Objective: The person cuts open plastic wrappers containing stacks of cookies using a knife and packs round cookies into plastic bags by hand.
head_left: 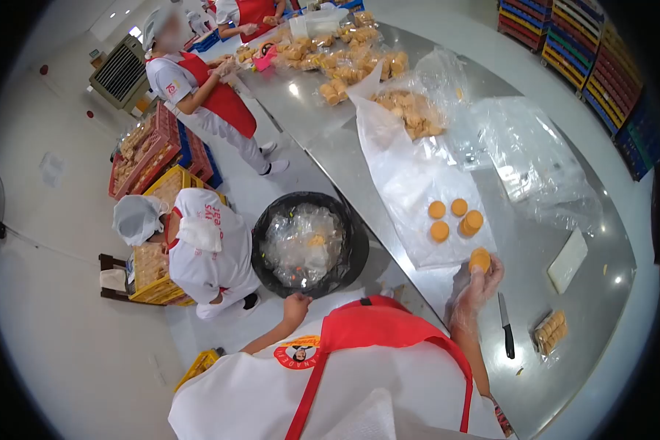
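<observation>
My right hand (482,282), in a clear plastic glove, pinches a small round golden bun (479,259) at the near edge of a white plastic sheet (397,198). Several more round buns (438,232) sit on that sheet, some stacked. Down at the left, my left hand (296,308) is closed at the near rim of a black bin (356,253). The bin has a black liner and holds crumpled clear plastic (301,249). To the right of my right hand lies a knife (506,326) with a black handle.
A packed row of buns (550,332) and a white board (567,261) lie on the steel table (601,293). Clear plastic bags (535,154) and piled buns (411,110) lie farther back. One co-worker (209,242) crouches beside yellow crates (154,271); another (205,95) stands at the table.
</observation>
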Demonstrator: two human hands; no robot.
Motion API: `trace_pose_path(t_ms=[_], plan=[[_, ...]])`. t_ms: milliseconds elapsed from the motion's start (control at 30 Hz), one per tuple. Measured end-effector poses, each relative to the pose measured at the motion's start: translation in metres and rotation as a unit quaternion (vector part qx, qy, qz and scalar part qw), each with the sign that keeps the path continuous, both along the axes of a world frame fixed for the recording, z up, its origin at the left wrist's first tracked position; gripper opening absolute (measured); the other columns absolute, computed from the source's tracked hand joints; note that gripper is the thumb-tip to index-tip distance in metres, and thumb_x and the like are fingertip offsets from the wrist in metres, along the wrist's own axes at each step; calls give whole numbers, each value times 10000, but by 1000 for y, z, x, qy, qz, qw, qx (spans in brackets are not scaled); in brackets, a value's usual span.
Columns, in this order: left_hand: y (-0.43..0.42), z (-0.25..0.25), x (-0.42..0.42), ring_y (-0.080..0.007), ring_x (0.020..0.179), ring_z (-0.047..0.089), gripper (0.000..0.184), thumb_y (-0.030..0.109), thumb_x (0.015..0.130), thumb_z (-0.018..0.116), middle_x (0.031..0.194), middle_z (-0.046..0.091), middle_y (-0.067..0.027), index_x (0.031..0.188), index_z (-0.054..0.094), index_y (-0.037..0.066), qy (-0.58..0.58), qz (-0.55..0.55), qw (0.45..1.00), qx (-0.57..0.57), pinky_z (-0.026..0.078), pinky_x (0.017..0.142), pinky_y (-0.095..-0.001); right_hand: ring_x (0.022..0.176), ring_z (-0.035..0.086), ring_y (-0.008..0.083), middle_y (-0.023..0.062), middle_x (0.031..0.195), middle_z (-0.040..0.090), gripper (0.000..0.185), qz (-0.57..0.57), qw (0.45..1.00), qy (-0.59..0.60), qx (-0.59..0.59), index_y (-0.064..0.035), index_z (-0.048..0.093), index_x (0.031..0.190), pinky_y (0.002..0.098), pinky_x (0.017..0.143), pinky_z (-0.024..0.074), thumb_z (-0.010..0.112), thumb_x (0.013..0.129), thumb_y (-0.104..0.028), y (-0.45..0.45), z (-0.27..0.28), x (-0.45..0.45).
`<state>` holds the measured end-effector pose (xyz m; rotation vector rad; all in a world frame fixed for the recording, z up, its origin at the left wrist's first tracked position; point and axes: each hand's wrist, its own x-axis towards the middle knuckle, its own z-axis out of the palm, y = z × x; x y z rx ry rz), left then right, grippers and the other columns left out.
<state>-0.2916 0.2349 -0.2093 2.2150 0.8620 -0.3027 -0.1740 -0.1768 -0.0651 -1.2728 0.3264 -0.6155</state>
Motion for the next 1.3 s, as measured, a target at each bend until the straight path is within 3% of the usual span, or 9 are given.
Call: trace_pose_path(t_ms=[100,167,233,300,467,600,833,1067,1300], plan=[[1,6,61,-279,596,644,321,275,818,712,625,631,-188,733,657,-29,-177,-75,979,65,477,588,-417,1022,516,214,129,1150,508,429,-7,999,23,-22,-1,432,1238,346,944,429,516,821,-54,6,10,2],[-18,41,109,-245,543,584,386,317,833,714,566,582,-154,683,621,-27,-191,-76,978,41,442,558,-410,1035,507,212,124,1154,504,421,-9,998,37,-47,-7,433,1238,349,954,416,512,830,-74,8,13,-3],[-41,75,151,-173,509,491,446,355,860,701,529,528,-111,645,593,-20,-277,-35,952,-122,398,521,-382,1051,498,212,120,1163,499,416,-8,996,39,-74,-14,433,1238,354,969,399,508,836,-89,9,11,-3],[-69,133,184,-104,532,403,479,359,879,696,513,455,-62,612,555,-13,-328,-68,929,-156,353,498,-339,1058,493,213,117,1172,496,408,-3,998,31,-62,-17,434,1239,357,984,385,511,846,-98,12,11,-2],[-109,140,264,-69,549,443,395,282,916,663,565,502,8,645,590,3,-424,-185,861,-211,370,506,-281,1057,494,211,108,1170,491,401,-42,994,43,-96,-22,439,1237,356,984,388,541,862,-123,21,16,-1],[-131,143,295,-61,554,449,398,290,935,638,584,502,14,655,598,11,-385,-159,861,-291,374,510,-262,1129,480,224,112,1227,486,408,-63,987,66,-132,-13,441,1264,360,1005,384,542,905,-177,9,-7,0],[-136,129,308,-50,537,378,408,289,976,566,561,425,43,658,567,33,-406,-175,856,-268,312,499,-258,976,522,184,102,1081,518,425,-134,980,29,-146,-13,449,1230,329,892,446,587,829,-43,9,-21,6],[-134,125,309,-74,623,444,397,248,974,572,625,544,-13,691,575,-30,-388,-178,858,-287,366,568,-260,949,553,176,102,1073,544,424,-151,981,58,-109,-11,460,1222,313,879,467,621,830,-32,20,-5,12],[-135,122,306,-67,626,409,387,237,972,576,622,511,0,694,561,-32,-377,-188,856,-300,350,568,-256,958,567,253,152,1059,577,523,-157,903,169,-363,-13,494,1237,357,865,491,713,768,-90,11,-4,12]])
